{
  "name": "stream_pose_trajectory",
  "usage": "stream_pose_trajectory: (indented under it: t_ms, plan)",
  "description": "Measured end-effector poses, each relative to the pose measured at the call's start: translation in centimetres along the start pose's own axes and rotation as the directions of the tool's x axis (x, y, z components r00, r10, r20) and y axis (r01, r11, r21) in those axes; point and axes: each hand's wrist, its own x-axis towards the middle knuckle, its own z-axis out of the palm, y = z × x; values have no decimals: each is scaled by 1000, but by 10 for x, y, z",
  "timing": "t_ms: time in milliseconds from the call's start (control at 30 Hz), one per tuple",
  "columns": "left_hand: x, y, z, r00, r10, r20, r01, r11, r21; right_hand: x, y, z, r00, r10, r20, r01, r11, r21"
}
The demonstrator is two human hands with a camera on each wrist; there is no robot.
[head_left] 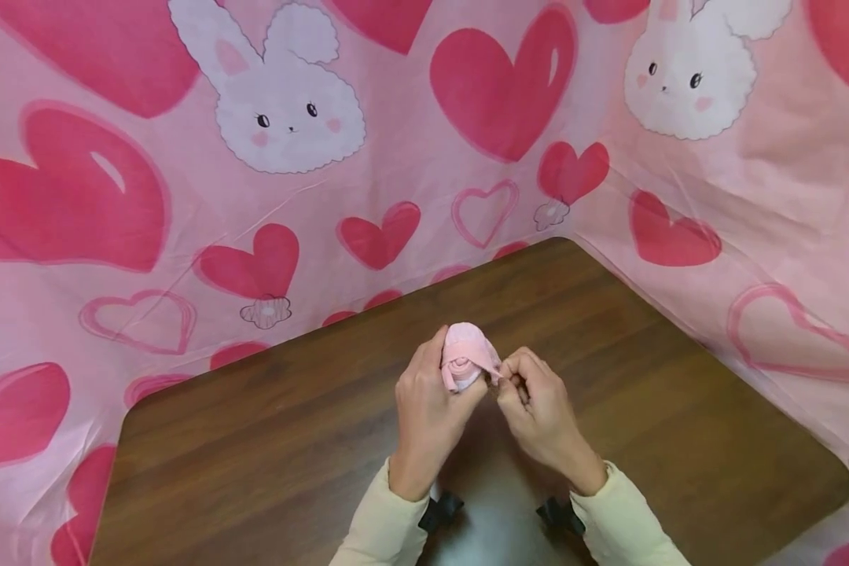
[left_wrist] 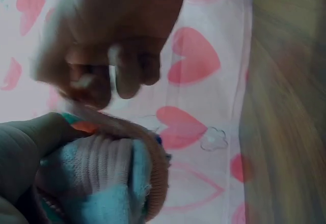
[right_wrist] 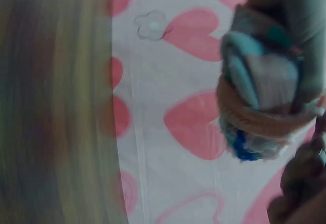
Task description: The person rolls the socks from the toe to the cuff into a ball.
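A rolled bundle of pink and white socks (head_left: 463, 339) is held above the table, its coiled end towards me in the head view. My left hand (head_left: 428, 397) grips the bundle from the left side, thumb below. At the right edge, my right hand (head_left: 541, 405) pinches the cuff and pulls it out taut. The left wrist view shows the ribbed roll (left_wrist: 104, 165) with the cuff band (left_wrist: 159, 175) stretched round its end. Blue and green loose threads show under the cuff (right_wrist: 254, 122) in the right wrist view. Blur hides the exact fingertip contact.
A dark wooden table (head_left: 269, 440) with rounded corners lies beneath both hands. Behind it and to the right hangs a pink cloth (head_left: 396, 165) with hearts and rabbit faces. Black straps (head_left: 442, 511) show at both wrists, beside pale sleeves (head_left: 385, 519).
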Motion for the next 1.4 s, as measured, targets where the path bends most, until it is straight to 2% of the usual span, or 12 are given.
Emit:
stream_pose_trajectory:
  t_ms: [100, 200, 333, 467, 567, 733, 900, 967, 1133, 1267, 1333, 1400]
  plan:
    - [-1, -5, 3, 1000, 25, -19, -25, 1000, -7, -5, -9, 3, 998, -8, 70, -10, 966, 257]
    - [-1, -8, 7, 996, 54, -74, -54, 999, 5, -7, -18, 6, 990, -79, 117, 29, 926, 377]
    - [-1, -10, 11, 997, -4, -81, 1, 1000, -31, -3, -22, 9, 996, -44, 77, 23, 966, 257]
    - [-6, -7, 9, 975, -219, 41, 222, 946, -235, -1, -19, 11, 1000, 6, -18, -6, 999, 38]
    - [-6, -3, 2, 937, -309, 165, 349, 782, -517, 1, -20, 12, 996, -57, -75, 55, 998, -19]
    - [1, 5, -16, 899, -199, 389, 437, 417, -797, 11, -28, 7, 946, -262, -188, 256, 965, -58]
    - [-3, -4, -26, 877, -45, 479, 476, 233, -848, 22, -37, -6, 924, -269, -273, 273, 962, -27]
    - [-5, -6, -25, 890, -11, 456, 446, 223, -867, 25, -40, -10, 933, -202, -297, 227, 973, 50]
    - [-5, -10, -20, 926, -29, 376, 369, 275, -888, 24, -43, -19, 968, -38, -249, 99, 966, 239]
    - [-8, -14, -22, 938, 76, 338, 315, 219, -924, 20, -39, -25, 966, 96, -242, -11, 943, 332]
    - [-8, -8, -25, 951, 56, 303, 279, 259, -925, 20, -37, -24, 965, 108, -240, -24, 944, 328]
    - [-9, 1, -26, 964, -46, 260, 258, 376, -890, 20, -38, -22, 972, 77, -223, -9, 956, 293]
